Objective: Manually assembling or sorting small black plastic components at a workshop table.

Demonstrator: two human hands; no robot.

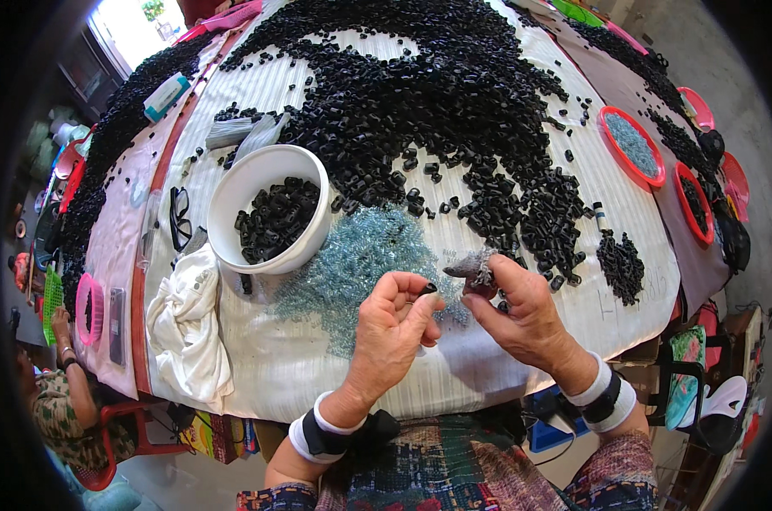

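My left hand (392,317) is closed, pinching a small black plastic piece (428,289) between thumb and fingertip. Just to its right, my right hand (522,307) is also closed, its thumb pressed up near a dark, pointed covering (469,271) with frayed grey edges around the fingers. Whether that hand holds a small part as well is hidden. Beneath and behind my left hand spreads a heap of small clear bluish pieces (360,264). To the left of the heap stands a white bowl (224,243), partly filled with black plastic pieces (277,217).
A large mass of black pieces (420,102) covers the far table. A white cloth (186,315) and glasses (180,218) lie left. Red-rimmed trays (654,180) stand right. At the lower left, another person's hand (60,327) is near a pink basket (88,308) and a phone (117,324).
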